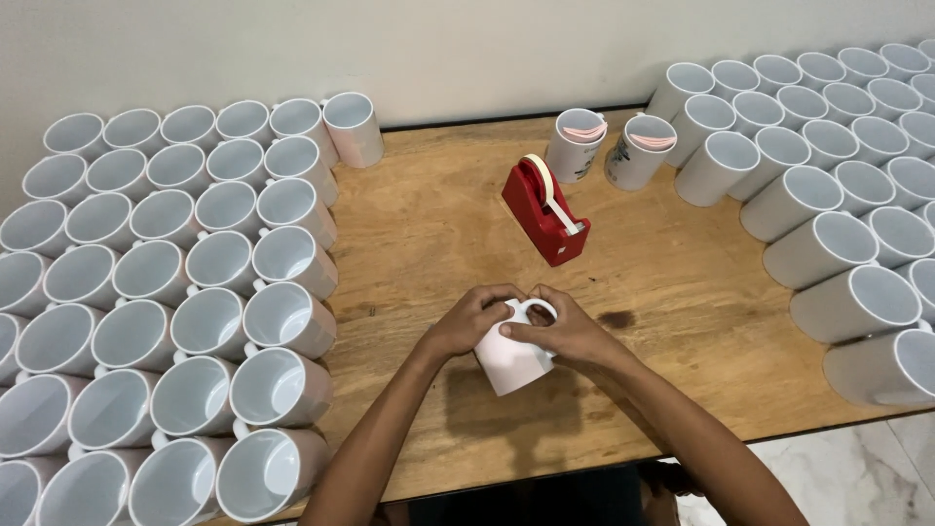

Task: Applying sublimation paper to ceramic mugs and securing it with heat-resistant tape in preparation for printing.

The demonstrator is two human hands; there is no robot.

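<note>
- A white mug (511, 360), wrapped in a pale pinkish sheet, sits tilted on the wooden table near its front edge.
- Its handle (534, 310) faces up (the body is partly hidden by fingers).

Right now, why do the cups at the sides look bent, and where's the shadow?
Head view: the wide lens stretches the white mugs at the edges so they lean outward; the mug held in both hands casts a soft shadow on the wooden table; nothing looks blurry.
</note>
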